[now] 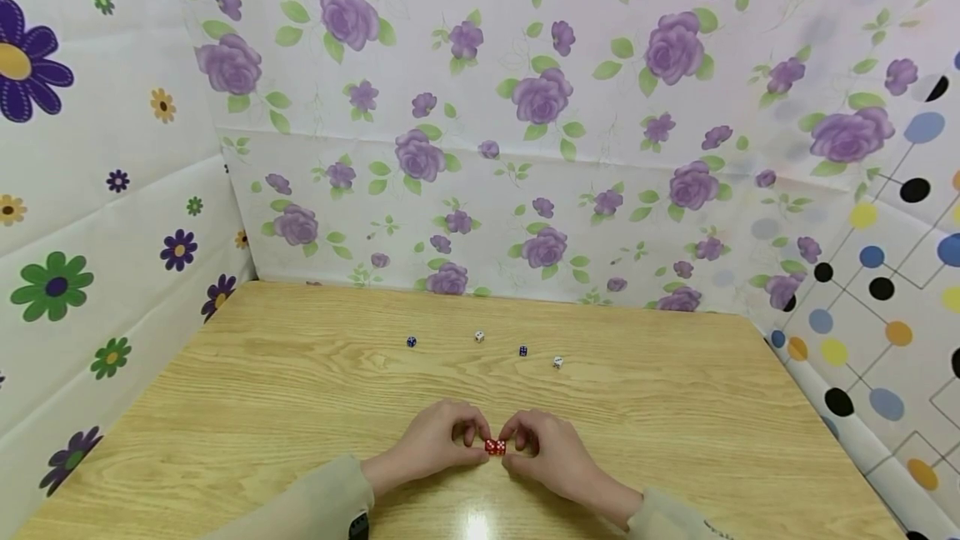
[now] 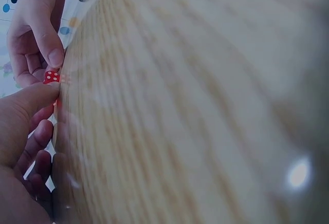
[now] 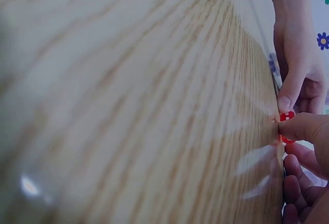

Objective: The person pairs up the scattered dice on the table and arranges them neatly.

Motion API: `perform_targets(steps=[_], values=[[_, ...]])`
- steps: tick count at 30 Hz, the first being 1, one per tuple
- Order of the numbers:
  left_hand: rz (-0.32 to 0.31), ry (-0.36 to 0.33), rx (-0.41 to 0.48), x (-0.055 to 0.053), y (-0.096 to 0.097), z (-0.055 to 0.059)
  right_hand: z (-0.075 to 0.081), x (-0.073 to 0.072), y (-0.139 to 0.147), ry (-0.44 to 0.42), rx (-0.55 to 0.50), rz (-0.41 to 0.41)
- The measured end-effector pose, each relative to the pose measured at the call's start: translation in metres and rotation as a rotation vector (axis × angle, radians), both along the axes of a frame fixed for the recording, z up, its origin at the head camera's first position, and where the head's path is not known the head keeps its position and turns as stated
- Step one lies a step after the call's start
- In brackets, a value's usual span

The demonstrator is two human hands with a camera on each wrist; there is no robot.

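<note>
Two small red dice with white pips sit side by side on the wooden table, low in the middle of the head view. My left hand (image 1: 435, 442) pinches the left red die (image 1: 490, 446) between thumb and forefinger. From the other side, my right hand (image 1: 553, 455) pinches the right red die (image 1: 501, 446) in the same way. In the left wrist view a red die (image 2: 50, 76) shows between the two thumbs, close to the tabletop. The right wrist view has red (image 3: 287, 116) between the thumbs too, partly covered by the right thumb.
Beyond the hands, a loose row of dice lies on the table (image 1: 300, 390): a blue die (image 1: 411, 342), a white die (image 1: 479, 337), another blue die (image 1: 522, 351) and another white die (image 1: 558, 362). Patterned cloths (image 1: 480, 215) hang behind and at both sides.
</note>
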State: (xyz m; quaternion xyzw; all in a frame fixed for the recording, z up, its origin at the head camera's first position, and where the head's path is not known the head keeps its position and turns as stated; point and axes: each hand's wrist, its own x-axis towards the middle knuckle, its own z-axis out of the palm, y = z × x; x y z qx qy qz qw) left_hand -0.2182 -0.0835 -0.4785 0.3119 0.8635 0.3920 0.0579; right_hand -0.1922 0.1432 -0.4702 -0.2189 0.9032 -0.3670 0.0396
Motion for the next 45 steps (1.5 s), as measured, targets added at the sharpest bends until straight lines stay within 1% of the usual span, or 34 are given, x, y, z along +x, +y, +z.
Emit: perform_targets(steps=[11, 16, 19, 23, 27, 30, 32, 34, 37, 42, 45], values=[[0.0, -0.01, 0.012, -0.001, -0.002, 0.0, -0.001, -0.001, 0.0, -0.002, 0.007, 0.01], [0.0, -0.009, 0.012, -0.001, -0.002, -0.001, 0.006, -0.004, 0.003, -0.035, -0.004, 0.041], [-0.001, -0.013, 0.01, -0.001, -0.002, -0.001, 0.012, -0.009, 0.008, -0.04, -0.003, 0.039], [-0.003, -0.017, 0.004, -0.002, -0.001, -0.001, 0.018, -0.02, 0.016, 0.006, 0.017, -0.006], [-0.004, -0.014, -0.001, -0.003, -0.001, -0.001, 0.022, -0.033, 0.026, 0.079, 0.027, -0.081], [-0.002, -0.005, -0.003, -0.003, -0.002, -0.002, 0.027, -0.041, 0.034, 0.124, 0.029, -0.117], [-0.001, 0.0, -0.005, -0.002, -0.002, -0.002, 0.03, -0.047, 0.04, 0.139, 0.027, -0.143], [0.0, 0.006, -0.004, -0.001, -0.002, -0.002, 0.032, -0.052, 0.046, 0.137, 0.027, -0.172], [0.001, 0.011, -0.001, 0.0, -0.002, -0.001, 0.031, -0.061, 0.053, 0.119, 0.03, -0.228], [0.008, 0.013, 0.0, 0.001, -0.003, -0.001, 0.029, -0.071, 0.062, 0.084, 0.029, -0.271], [0.013, 0.019, 0.001, 0.001, -0.003, -0.001, 0.028, -0.076, 0.064, 0.078, 0.021, -0.286]])
